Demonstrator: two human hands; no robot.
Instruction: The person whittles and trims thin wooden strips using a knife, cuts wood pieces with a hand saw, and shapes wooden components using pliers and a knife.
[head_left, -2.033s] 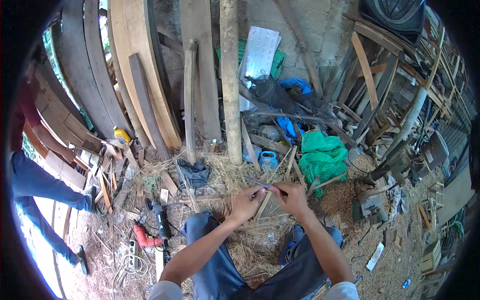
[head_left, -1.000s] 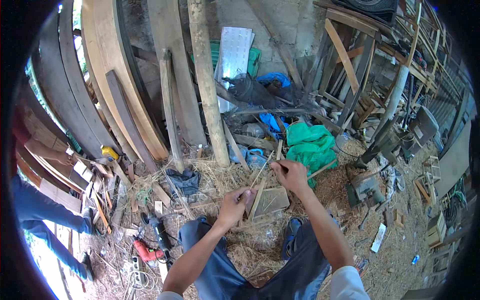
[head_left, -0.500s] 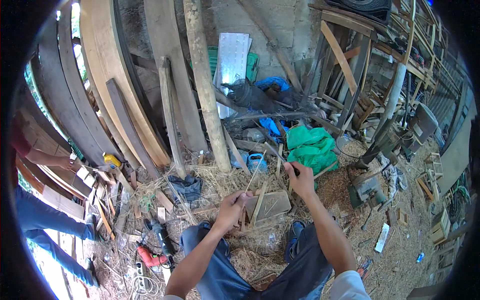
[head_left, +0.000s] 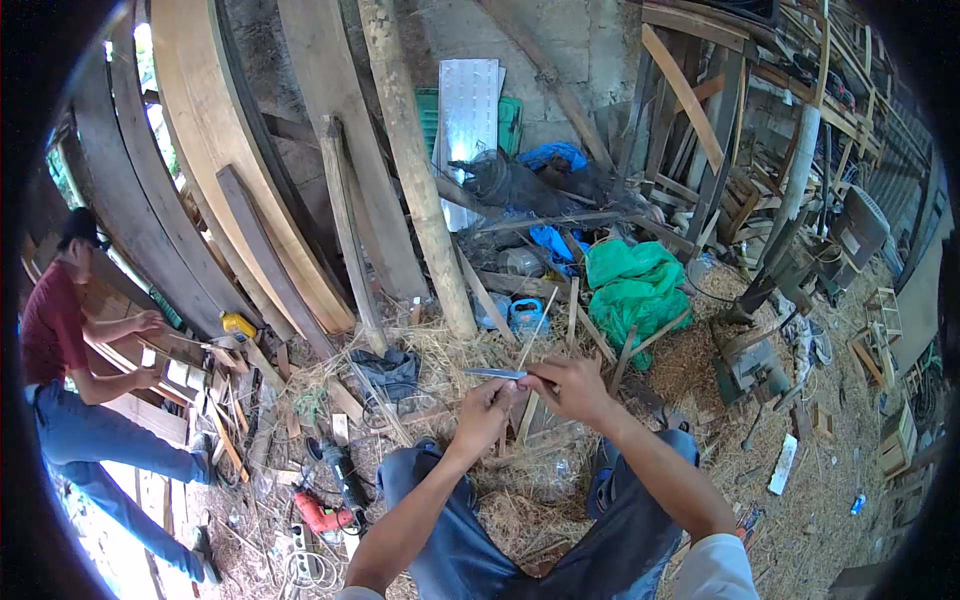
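My left hand is closed round the lower end of a thin wooden stick, which slants up and away from me. My right hand grips a knife, its handle hidden in the fingers. The blade points left and lies across the stick just above my left fingers. Both hands are close together over the ground between my knees. Below them, strips of wood and shavings show, partly covered by my hands.
A green plastic bag lies ahead to the right, near a bench machine. A red drill and an angle grinder rest at left. Another person bends over wood at far left. Long planks lean on the wall.
My right hand has come down and left, bringing the knife blade across the stick by my left hand. The view has shifted slightly left, and the other person is now more fully visible.
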